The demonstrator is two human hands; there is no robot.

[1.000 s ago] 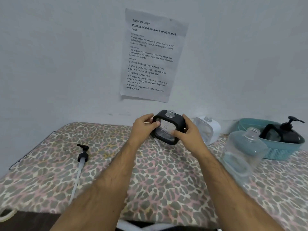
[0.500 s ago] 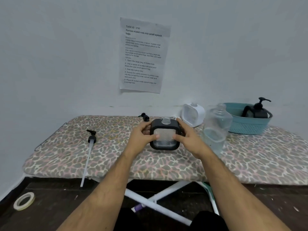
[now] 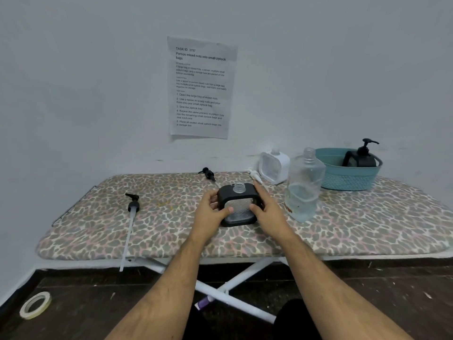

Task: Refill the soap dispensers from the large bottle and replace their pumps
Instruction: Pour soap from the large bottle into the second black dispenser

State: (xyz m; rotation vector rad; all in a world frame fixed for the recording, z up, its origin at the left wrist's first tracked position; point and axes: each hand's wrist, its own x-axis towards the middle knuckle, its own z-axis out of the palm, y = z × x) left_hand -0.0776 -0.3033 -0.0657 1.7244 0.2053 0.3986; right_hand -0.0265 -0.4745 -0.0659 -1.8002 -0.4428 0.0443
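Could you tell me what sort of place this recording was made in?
Probably a makeshift recording room, not a real bathroom: the work surface is a leopard-print ironing board against a bare wall, a printed task sheet is stuck above it, and a tape roll lies on the dark floor.

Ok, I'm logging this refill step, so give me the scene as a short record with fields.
held item: black dispenser, upright on the ironing board, neck open, no pump
left hand: grips its left side
right hand: grips its right side
large bottle: uncapped, partly full, right of the hands
white dispenser: at the back, no pump
loose pumps: long-tubed pump at left, black pump, white pump
basket: holds another black dispenser with pump on
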